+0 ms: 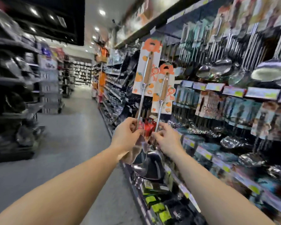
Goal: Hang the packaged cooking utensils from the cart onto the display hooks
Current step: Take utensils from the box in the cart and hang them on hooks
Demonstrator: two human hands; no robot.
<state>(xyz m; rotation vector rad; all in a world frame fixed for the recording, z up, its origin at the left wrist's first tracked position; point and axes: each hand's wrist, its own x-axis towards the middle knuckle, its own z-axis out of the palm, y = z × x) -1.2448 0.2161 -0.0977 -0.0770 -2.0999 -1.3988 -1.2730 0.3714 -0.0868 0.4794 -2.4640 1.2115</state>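
Currently two carded spatulas up: left hand (128, 133) grips taller spatula (142, 101), right hand (166, 140) grips shorter spatula (160, 104) at 3 o'clock.

A: What's at three o'clock?
B: Shelving (234, 93) with price tags (235, 91) on its edge; steel ladles (224, 65) hang above it, carded tools (208, 103) below.

A: And nine o'clock?
B: Dark racks (10, 82) of blurred goods.

A: Straight ahead, twelve?
B: A grey floor (75, 127) runs down the aisle under round ceiling lights (102, 12). Green boxes (159, 207) sit at five o'clock.
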